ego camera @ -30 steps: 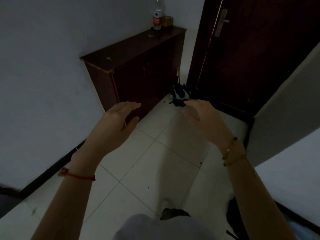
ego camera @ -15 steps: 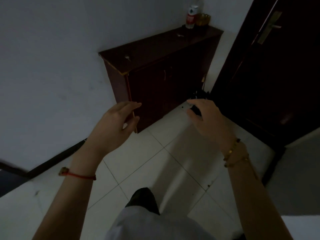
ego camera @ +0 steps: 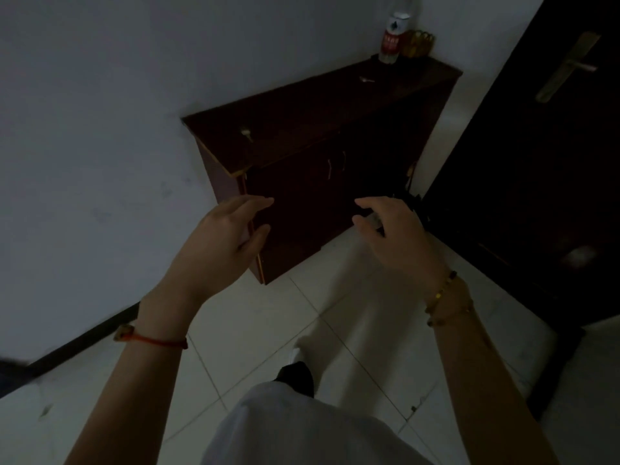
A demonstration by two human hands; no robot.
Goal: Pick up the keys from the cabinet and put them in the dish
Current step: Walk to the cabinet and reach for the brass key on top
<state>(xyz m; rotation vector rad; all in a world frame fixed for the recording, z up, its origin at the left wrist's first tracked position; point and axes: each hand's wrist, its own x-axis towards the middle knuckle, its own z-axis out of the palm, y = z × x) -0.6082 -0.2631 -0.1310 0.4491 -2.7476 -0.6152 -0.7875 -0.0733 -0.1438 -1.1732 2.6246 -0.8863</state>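
A dark wooden cabinet (ego camera: 302, 115) stands against the white wall. On its top lie two small pale keys: one key (ego camera: 246, 133) near the left end, another key (ego camera: 366, 80) toward the far end. An amber dish (ego camera: 417, 44) sits at the far end beside a bottle. My left hand (ego camera: 224, 243) and my right hand (ego camera: 392, 236) hover open in front of the cabinet's doors, below its top, holding nothing.
A plastic bottle (ego camera: 392, 35) with a red label stands next to the dish. A dark door (ego camera: 550, 162) with a lever handle (ego camera: 567, 67) is on the right. Dark items lie on the tiled floor (ego camera: 268, 330) between cabinet and door.
The view has drawn nearer to the cabinet, which now looks larger and more central. Both hands stay raised and open, now in front of the cabinet doors.
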